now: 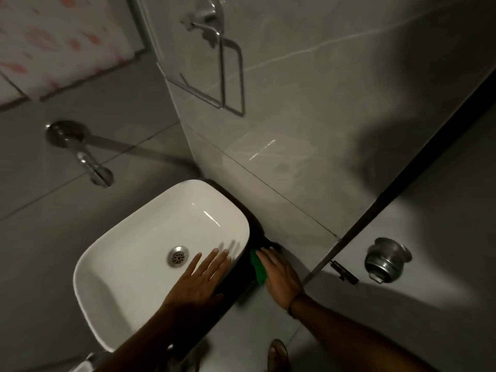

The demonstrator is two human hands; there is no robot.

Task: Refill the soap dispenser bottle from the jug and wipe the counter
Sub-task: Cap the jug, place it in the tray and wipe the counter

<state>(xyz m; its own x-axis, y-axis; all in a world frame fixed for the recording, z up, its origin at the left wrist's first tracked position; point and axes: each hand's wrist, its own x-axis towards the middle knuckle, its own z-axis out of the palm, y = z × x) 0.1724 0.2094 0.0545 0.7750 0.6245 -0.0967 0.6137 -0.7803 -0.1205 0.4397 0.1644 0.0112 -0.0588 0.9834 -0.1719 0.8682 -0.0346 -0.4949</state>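
A white basin (128,245) sits on a dark counter (256,232), of which only a narrow strip shows along the basin's right side. My left hand (200,277) lies flat with fingers spread over the basin's right rim, holding nothing. My right hand (280,277) presses a green cloth (259,267) onto the dark counter strip beside the basin. No soap dispenser bottle or jug is in view.
A chrome wall tap (88,162) juts out above the basin. A metal towel ring (228,68) hangs on the grey tiled wall. A steel pot (386,260) stands on the floor to the right, past a door edge (375,210). My foot (279,355) shows below.
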